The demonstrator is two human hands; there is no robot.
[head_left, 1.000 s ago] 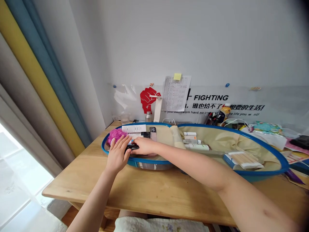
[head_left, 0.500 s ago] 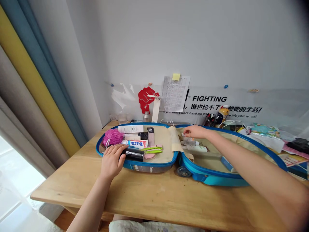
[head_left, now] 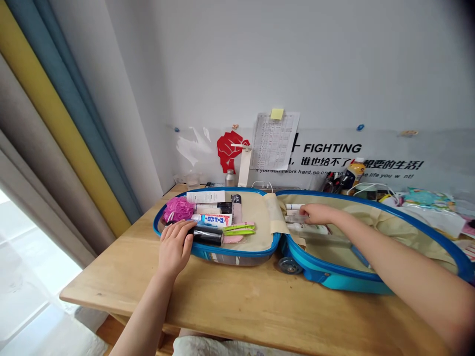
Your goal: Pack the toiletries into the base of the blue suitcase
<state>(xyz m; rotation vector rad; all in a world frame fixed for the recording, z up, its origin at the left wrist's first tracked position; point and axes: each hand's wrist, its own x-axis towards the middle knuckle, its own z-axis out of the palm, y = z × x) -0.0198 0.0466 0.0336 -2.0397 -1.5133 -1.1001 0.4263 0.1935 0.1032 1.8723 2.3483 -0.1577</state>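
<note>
Probably light, stiff and slippery, the small tubes (head_left: 293, 206) at the right hand (head_left: 321, 213), its grip unclear, closed or open, lie in the suitcase (head_left: 237, 254) toward the counter (head_left: 222, 296) back edge, best pinched mid-barrel.

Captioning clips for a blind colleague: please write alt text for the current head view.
A person's right hand is at white tubes in the right half of an open blue suitcase on a wooden table. The left hand lies beside a black cylinder in the left half, near a blue-and-white tube and pink puff.
</note>
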